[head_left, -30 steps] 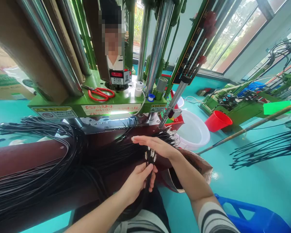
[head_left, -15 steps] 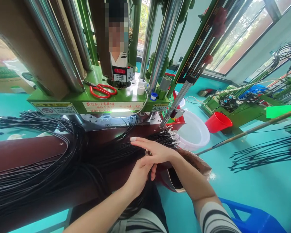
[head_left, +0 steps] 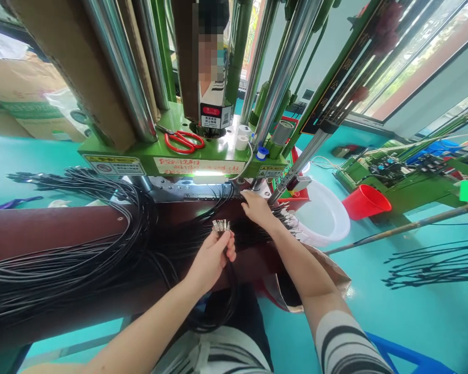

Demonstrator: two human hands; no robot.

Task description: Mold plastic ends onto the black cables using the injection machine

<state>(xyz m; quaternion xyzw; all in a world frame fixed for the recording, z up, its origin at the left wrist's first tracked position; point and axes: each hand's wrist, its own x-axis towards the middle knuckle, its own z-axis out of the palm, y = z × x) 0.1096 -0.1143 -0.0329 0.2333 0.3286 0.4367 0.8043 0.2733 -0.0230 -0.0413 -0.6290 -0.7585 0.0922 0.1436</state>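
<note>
On the dark red bench [head_left: 42, 228] in front of the green press [head_left: 214, 153], your left hand [head_left: 212, 257] is closed around a small bunch of black cables [head_left: 221, 226]. Their metal tips stand upright above your fingers, and the rest of the bunch drops toward your lap. A second ago both hands met over this bunch, with the right lying flat across it. Now your right hand [head_left: 257, 208] has left it and reached forward to the far edge of the bench, palm down on the strands just below the press plate. Whether its fingers pinch anything there, I cannot tell, because they are lost among the cables. The left hand now holds the gathered bunch alone, near the big heap of cables [head_left: 101, 249] that sprawls leftward along the bench. Your right hand is among the loose ends [head_left: 290, 224] fanned out just beside the white basin [head_left: 327, 221]. From this I judge that the bunch in your left hand no longer needs steadying, and the work has shifted to the ends at the press. The red scissors [head_left: 184, 141] lie on the press plate, apart from both hands. A red bucket [head_left: 364, 201] stands on the floor beyond the basin.
</note>
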